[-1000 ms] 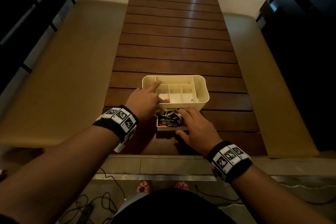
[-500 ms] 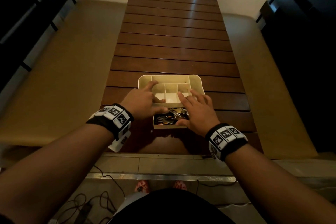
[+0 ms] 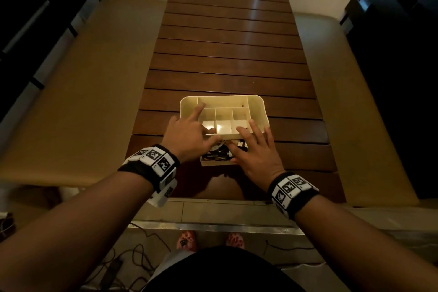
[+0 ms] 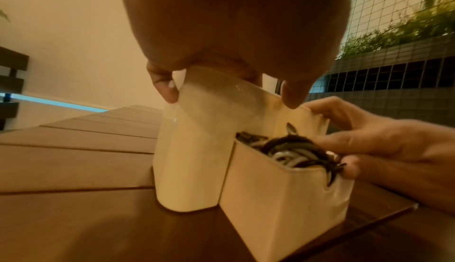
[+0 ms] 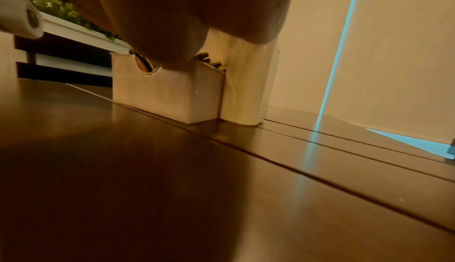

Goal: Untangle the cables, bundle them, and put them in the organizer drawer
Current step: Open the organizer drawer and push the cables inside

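In the lower middle of the head view, a cream organizer [image 3: 257, 108] stands on the slatted wooden desk [image 3: 227, 54]. Its drawer [image 3: 214, 163] sticks out toward the person, packed with dark and pale cables [image 3: 219, 153].

The left hand [image 3: 187, 135] rests on top of the organizer at its left side, index finger stretched over the rim, thumb and another finger hooked over the near edge in the left wrist view.

The right hand [image 3: 257, 153] lies flat and spread over the drawer's right side, fingers straight, tips reaching the organizer's near wall, palm pressing on the cables. It grips nothing.

More cables lie on the floor [image 3: 132, 253] at the bottom left of the frame.
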Available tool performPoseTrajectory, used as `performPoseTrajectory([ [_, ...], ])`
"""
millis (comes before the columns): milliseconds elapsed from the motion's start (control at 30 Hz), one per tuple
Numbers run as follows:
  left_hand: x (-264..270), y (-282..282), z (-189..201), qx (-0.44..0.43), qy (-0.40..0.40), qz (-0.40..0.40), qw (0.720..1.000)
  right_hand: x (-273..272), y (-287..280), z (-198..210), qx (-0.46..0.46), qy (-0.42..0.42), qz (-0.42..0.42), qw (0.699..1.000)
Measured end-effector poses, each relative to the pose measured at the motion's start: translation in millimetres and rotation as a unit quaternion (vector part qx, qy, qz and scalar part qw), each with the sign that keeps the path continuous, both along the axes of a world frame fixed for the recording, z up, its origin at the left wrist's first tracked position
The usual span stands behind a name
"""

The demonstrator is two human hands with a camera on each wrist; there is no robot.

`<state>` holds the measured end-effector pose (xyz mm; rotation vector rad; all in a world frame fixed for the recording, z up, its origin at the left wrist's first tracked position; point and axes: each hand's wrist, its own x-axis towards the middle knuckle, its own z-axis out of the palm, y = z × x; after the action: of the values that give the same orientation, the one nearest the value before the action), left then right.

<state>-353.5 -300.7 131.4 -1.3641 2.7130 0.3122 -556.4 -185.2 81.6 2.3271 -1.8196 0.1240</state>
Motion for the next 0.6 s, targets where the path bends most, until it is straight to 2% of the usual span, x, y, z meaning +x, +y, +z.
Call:
performPoseTrajectory([
  [233,-1,6,3,-0.018,-0.038,-0.006,0.999,5,-3,1,0.015,-0.003,-0.032,0.999],
  [400,-3,3,2,-0.035,-0.047,-0.015,0.998,-5,-6,13,0.032,-0.066,0.000,0.997],
  [467,-2,2,3,-0.034,-0.044,-0.018,0.998,-13,-8,21,0.051,-0.100,-0.015,0.994],
  [600,0,1,3,-0.038,-0.047,-0.032,0.998,-15,-18,21,0.084,-0.075,-0.048,0.993],
])
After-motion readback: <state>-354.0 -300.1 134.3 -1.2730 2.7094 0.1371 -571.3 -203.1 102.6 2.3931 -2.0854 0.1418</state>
